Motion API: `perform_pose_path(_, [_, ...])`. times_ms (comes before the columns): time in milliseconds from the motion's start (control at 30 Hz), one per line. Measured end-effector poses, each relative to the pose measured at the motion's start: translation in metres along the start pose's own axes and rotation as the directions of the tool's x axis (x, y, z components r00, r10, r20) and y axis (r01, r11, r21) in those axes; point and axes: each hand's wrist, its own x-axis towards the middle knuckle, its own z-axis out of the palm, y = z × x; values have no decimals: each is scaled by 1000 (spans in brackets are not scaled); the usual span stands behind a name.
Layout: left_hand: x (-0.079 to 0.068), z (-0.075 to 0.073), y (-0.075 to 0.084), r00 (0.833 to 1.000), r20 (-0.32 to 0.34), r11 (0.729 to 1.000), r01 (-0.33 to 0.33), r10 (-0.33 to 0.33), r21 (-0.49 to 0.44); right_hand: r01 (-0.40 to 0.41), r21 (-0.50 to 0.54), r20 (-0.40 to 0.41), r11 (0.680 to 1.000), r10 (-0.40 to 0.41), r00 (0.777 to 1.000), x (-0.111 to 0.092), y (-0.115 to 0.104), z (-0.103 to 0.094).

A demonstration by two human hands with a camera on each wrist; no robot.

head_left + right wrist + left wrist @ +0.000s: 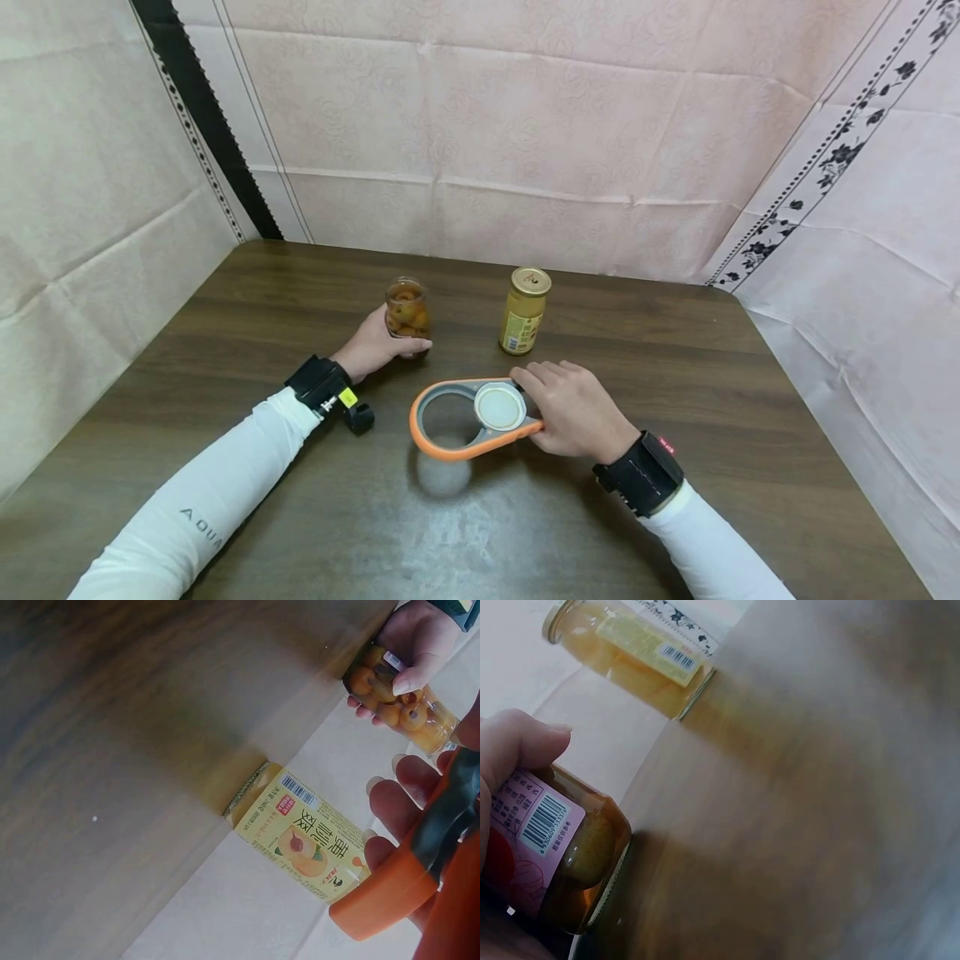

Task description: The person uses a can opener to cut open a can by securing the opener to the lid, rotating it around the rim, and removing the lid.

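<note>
My left hand (375, 345) grips a glass jar of round brownish fruit (407, 312), thumb and fingers around its lower part. No lid shows on its top, and a pink label (536, 836) with a barcode faces the left wrist camera. An orange and grey jar opener (450, 454) is in my right hand (576, 408), fingers curled round its handle end. Within the opener's frame sits a round whitish disc (500, 406), which looks like a lid. Beyond the right hand stands a second, yellow-labelled jar (525, 312) with a gold lid (531, 281).
A dark wood-grain table (360, 533) carries everything. Pale cloth (525, 125) hangs behind it and along both sides, with a black strip (210, 125) at left and a floral border at right. The yellow-labelled jar stands upright near the back edge.
</note>
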Motion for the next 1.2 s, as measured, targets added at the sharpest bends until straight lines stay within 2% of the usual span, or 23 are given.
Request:
perform_pose_path(333, [5,-10,-4,1000,2,1000,13,-13,-23,-14,1,36,1000,14,999,0,-2,1])
perform_pose_path(733, [7,-17,-7,999,-41,999,35,-35,-9,-41,3,68,999,41,997,0,-3,1])
perform_pose_path(1200, [6,-19,-5,998,-52,999,45,-46,-26,-57,15,121,998,55,991,1,-4,2])
